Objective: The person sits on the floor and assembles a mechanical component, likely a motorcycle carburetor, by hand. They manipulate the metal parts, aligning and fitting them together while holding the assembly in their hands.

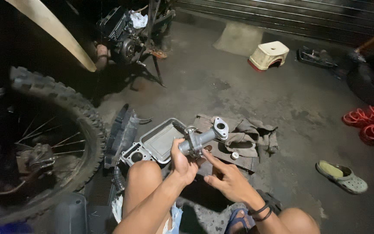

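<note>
Open concrete floor (256, 86) across centre and upper right. Blocked at left by knobby wheel (61, 125); metal tray (159, 141) and rag (252, 136) crowding mid-frame; sandal (343, 177) lower right.

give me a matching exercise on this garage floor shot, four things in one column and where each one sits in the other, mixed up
Things:
1. grey metal intake pipe with a flange
2. cream plastic step stool
3. green rubber clog
4. knobby black motorcycle tyre

Places:
A. alone on the concrete at the right, near the red coiled hoses
B. at the left edge, in front of the person's knee
C. held up in the left hand, with the right hand pointing a finger at it
D. far back, near the metal shutter

Pairs: 1-C, 2-D, 3-A, 4-B
</note>
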